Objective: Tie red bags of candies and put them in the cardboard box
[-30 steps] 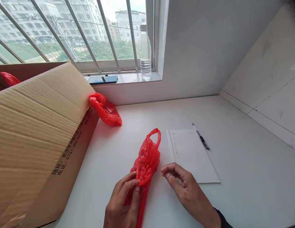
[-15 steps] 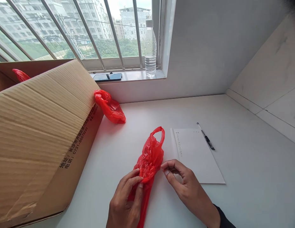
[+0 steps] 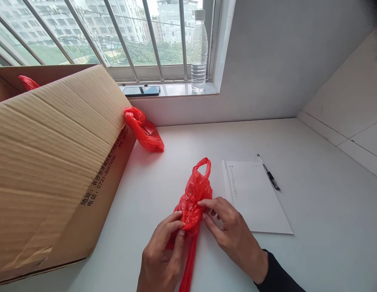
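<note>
A crumpled red plastic bag (image 3: 191, 202) lies on the white table, its handle loop pointing away from me and a long strip trailing toward the near edge. My left hand (image 3: 164, 251) pinches the bag's lower left side between thumb and fingers. On the bag's right side, my right hand (image 3: 234, 231) has its thumb and index finger closed on the red plastic, the other fingers curled beneath.
A large cardboard box (image 3: 61, 162) fills the left, with another red bag (image 3: 146, 132) against its corner. A paper (image 3: 261, 202) and a pen (image 3: 269, 173) lie right. A bottle (image 3: 199, 52) and a phone (image 3: 142, 91) rest on the windowsill.
My right hand has moved left onto the bag and now grips its edge. My left hand keeps its hold. The whole view has shifted slightly.
</note>
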A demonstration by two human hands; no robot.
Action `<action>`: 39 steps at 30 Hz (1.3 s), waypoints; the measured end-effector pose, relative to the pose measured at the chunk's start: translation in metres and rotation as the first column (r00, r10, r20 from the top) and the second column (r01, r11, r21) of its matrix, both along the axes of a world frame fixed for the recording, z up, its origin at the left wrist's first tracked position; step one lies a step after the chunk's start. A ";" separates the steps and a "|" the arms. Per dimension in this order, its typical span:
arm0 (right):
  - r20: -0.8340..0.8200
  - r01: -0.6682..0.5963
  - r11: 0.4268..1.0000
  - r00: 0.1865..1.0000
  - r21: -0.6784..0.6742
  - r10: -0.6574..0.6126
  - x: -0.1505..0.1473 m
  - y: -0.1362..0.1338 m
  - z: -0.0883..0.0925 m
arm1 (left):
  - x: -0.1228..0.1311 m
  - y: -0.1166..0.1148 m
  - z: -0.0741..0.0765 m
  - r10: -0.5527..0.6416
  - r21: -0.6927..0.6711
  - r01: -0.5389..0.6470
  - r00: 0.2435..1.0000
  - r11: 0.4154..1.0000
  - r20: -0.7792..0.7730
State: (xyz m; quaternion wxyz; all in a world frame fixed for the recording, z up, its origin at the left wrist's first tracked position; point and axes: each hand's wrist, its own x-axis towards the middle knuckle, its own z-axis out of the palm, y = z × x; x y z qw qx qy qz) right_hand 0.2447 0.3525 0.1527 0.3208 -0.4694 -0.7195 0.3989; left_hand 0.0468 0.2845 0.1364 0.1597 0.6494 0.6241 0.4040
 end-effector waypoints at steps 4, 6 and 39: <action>0.004 0.011 1.000 1.000 0.015 -0.011 -0.002 0.001 -0.002 | 0.000 -0.003 0.001 0.037 -0.009 -0.037 0.998 0.999 0.056; -0.001 0.025 1.000 1.000 0.011 -0.025 -0.001 0.000 -0.002 | 0.000 -0.003 0.001 0.074 -0.046 -0.070 0.994 0.996 0.079; -0.027 0.124 0.988 0.991 -0.092 -0.127 0.011 -0.019 0.028 | 0.020 0.000 0.038 0.192 -0.192 -0.135 0.928 0.972 0.319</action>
